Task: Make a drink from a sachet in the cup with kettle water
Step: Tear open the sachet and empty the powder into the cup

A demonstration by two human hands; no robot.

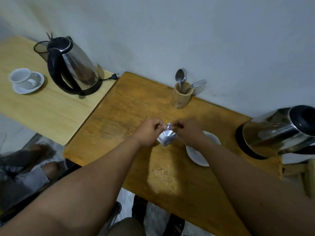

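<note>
Against a grey wall (pixel 187 31), two wooden tables (pixel 136 108) meet at an angle. Left hand (pixel 149 132) and right hand (pixel 189 132) both pinch a silver sachet (pixel 166 137) above the darker top, right forearm hiding much of the saucer (pixel 196 155). Kettle (pixel 279 132) right; cutlery holder (pixel 181 95) behind; second kettle (pixel 75 65) and cup (pixel 22 78) far left.

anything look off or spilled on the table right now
Nothing spilled. One oddity: the left kettle has its plug lying loose on the table, unplugged. Both hands hold the silver sachet over the table.
</note>
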